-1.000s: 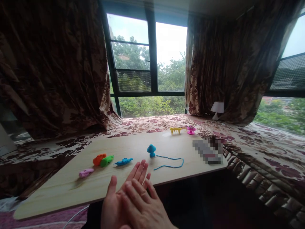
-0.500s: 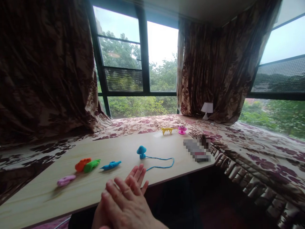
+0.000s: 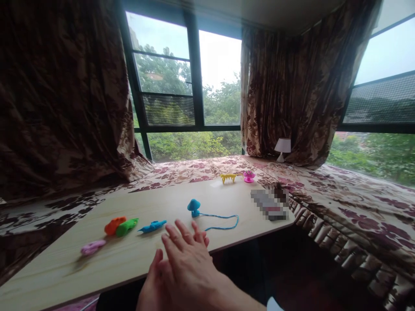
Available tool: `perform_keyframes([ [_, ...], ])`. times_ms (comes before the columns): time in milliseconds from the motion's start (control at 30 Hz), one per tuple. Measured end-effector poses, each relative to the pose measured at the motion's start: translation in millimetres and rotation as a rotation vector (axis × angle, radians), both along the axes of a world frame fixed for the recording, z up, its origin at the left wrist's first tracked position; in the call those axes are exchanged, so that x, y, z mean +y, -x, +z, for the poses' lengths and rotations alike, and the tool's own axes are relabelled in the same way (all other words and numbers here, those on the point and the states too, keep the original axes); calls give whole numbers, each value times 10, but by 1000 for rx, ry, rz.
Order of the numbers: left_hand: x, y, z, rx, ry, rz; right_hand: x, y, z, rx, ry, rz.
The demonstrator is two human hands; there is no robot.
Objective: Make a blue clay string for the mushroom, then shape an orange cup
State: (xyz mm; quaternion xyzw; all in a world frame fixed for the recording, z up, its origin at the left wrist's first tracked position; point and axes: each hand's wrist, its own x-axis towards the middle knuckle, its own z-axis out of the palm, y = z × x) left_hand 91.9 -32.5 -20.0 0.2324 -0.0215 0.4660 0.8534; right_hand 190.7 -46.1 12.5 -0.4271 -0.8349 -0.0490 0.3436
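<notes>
1. While both hands meet low in the centre, at the near edge of the pale wooden worktop (image 3: pixel 220 196), the right hand (image 3: pixel 191 265) lies over the left hand (image 3: pixel 151 278), palm toward palm.
2. The grip of the right is flat, its fingers stretched forward; the left shows mainly its thumb and a few fingertips, so how its grip stands beneath, and whether anything is between the palms, I cannot tell.
3. Just beyond the fingertips, farther in on the worktop, stands a blue mushroom figure (image 3: pixel 193 205), upright.
4. From its base a thin blue cord (image 3: pixel 237 221) runs right, bends, and comes back to end near the fingertips; whether it touches them is unclear.
5. Near the hands, to the left of the fingertips, lies a blue dolphin-like figure (image 3: pixel 153 226) on its side, apart from them.
6. Farther left, a green piece (image 3: pixel 127 227) and an orange piece (image 3: pixel 114 226) sit side by side, with a pink piece (image 3: pixel 93 247) nearer the wearer.
7. Well away at the far edge, a yellow legged figure (image 3: pixel 228 177) stands near a magenta footed dish (image 3: pixel 249 176); a pixelated object (image 3: pixel 269 205) lies at the right end.
8. Behind are floral cloth (image 3: pixel 350 203), a small white lamp (image 3: pixel 283 147), dark patterned curtains (image 3: pixel 58 86) and windows showing trees.
</notes>
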Motion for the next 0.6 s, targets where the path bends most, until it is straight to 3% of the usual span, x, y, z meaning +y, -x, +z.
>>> perform_keyframes([
  [67, 26, 90, 24, -19, -12, -2, 23, -24, -76, 19, -10, -4],
  [167, 67, 207, 63, -60, -23, 37, -11, 19, -281, -41, -150, 162],
  [233, 66, 171, 71, -84, -31, 82, -26, 52, -327, -63, -177, 235],
  [433, -60, -105, 56, 114, 46, 72, 193, -140, -70, 53, 18, -67],
  [600, -115, -25, 64, 409, 190, 149, 240, -377, -89, 164, 75, -26],
])
